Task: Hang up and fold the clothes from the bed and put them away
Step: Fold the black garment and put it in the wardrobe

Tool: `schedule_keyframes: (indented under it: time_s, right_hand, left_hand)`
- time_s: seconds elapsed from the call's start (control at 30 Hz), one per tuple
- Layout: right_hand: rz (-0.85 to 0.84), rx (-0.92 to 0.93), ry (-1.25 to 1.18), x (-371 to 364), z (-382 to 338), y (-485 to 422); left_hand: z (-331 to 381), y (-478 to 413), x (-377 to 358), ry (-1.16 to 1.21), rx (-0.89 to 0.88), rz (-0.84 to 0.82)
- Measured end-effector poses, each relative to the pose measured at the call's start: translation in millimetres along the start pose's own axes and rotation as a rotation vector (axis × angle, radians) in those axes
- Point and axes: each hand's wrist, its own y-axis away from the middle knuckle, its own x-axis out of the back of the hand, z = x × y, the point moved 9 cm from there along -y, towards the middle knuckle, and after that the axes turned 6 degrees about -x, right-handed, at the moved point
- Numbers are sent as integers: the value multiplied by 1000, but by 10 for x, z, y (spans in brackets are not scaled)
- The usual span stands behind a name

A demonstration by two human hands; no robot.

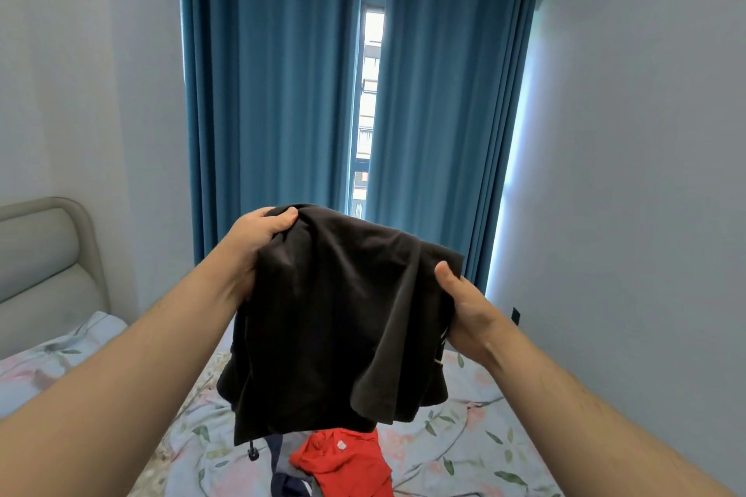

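A black garment (343,319) hangs in the air above the bed (476,428), bunched at the top and draping down. My left hand (258,238) grips its upper left corner, fingers curled over the cloth. My right hand (464,303) holds its right edge, thumb on the front, fingers hidden behind the fabric. A black drawstring tip (252,455) dangles below the hem. Under it on the floral bedsheet lie a red garment (347,460) and a dark navy one (282,476), both crumpled.
A padded grey headboard (44,254) stands at the left with a pillow (80,339) below it. Blue curtains (274,93) cover the window straight ahead, with a narrow gap. A pale wall (646,173) runs close along the bed's right side.
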Motion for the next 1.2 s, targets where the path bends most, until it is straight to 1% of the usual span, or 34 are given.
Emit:
schedule_keyframes:
  time_s: [0.13,0.2,0.27,0.33,0.4,0.43,0.67,0.8,0.87,0.97,1.0,1.03,1.13,1.2]
  right_hand:
    - [43,-85,101,-105,461,78]
    - [40,-101,74,-156,521,94]
    - [34,-149,-12,-186,498,98]
    - [24,-177,-56,-216,399,75]
    - [13,-135,-83,-255,222,35]
    - [11,-111,-89,-290,139,19]
    - [26,-43,-27,-554,38,-67]
    - [-56,-11,-89,-772,-52,-74]
    - [-95,-1,-85,-869,-157,-73]
    - [-158,34,-66,-983,-344,-87]
    - [-185,36,-68,-1015,-391,-94]
    - [-212,28,-73,-1034,-425,-100]
    - [-265,-20,-95,-1032,-461,-133]
    - [-296,-55,-108,-1031,-441,-159]
  left_hand:
    - [-10,-19,-133,-11,8,-21]
    - [-14,-26,-127,-25,33,-32]
    - [-27,-26,-44,-42,93,-58]
    - [-50,-29,110,-126,150,-98]
    - [-73,-40,278,-229,166,-136]
    - [-98,-46,346,-235,174,-144]
    - [-211,-42,635,-93,208,-124]
    - [-158,83,707,-22,168,-219]
    - [-146,171,745,91,145,-245]
    - [-287,375,875,287,139,-193]
    - [-347,473,897,313,121,-184]
    - [-433,575,915,291,109,-167]
    - [-694,868,861,49,125,-141]
    - [-810,992,699,9,138,-140]
